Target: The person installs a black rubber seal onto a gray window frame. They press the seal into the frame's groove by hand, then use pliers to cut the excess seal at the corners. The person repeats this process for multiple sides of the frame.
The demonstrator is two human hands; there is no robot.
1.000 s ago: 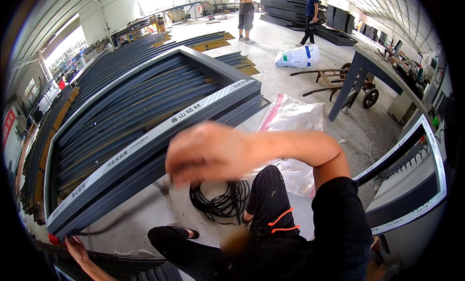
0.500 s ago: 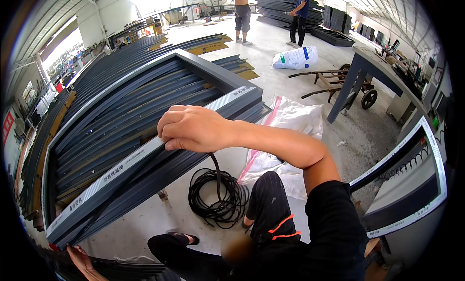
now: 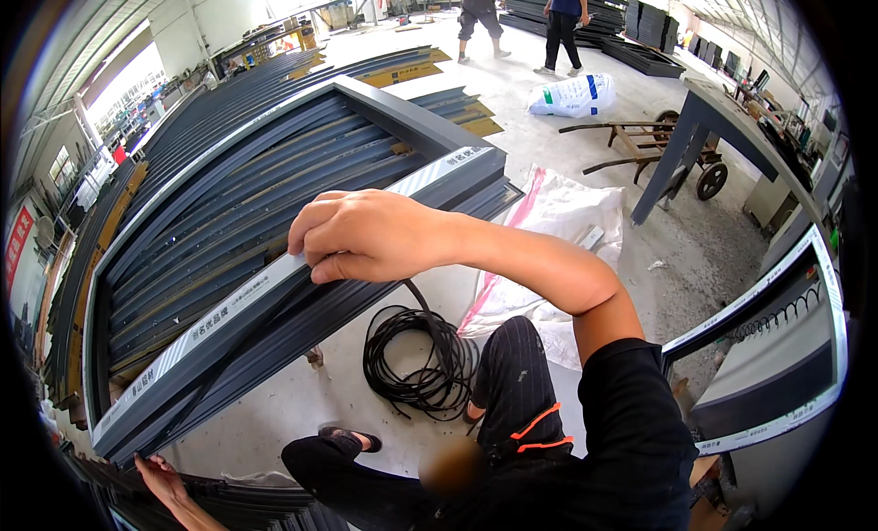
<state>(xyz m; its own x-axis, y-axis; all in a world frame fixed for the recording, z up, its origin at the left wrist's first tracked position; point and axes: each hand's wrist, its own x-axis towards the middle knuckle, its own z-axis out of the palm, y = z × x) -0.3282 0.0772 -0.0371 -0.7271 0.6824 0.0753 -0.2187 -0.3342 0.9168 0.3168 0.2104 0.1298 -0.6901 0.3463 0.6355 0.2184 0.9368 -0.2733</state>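
A large dark grey metal frame (image 3: 395, 119) with pale printed film on its edges lies across a stack of dark profiles. A black rubber strip (image 3: 240, 355) runs along the frame's near side. My right hand (image 3: 370, 236) is closed over that side, with the strip passing under its fingers. From there the strip drops to a loose black coil (image 3: 416, 371) on the floor. At the frame's near left corner, my left hand (image 3: 163, 483) pinches at the strip's end from below; its fingertips are partly hidden.
Long dark profiles (image 3: 219, 179) lie beneath the frame. White sacking (image 3: 572, 220) covers floor to the right, near a two-wheeled cart (image 3: 640, 145) and a grey table (image 3: 700, 110). Another frame (image 3: 828, 293) stands at far right. Two people (image 3: 564, 23) walk at the back, beyond a filled white bag (image 3: 574, 96).
My right hand has slid slightly left along the frame's near side. The left hand stays at the corner. At the back, the two people have changed their stance and the view has shifted a little.
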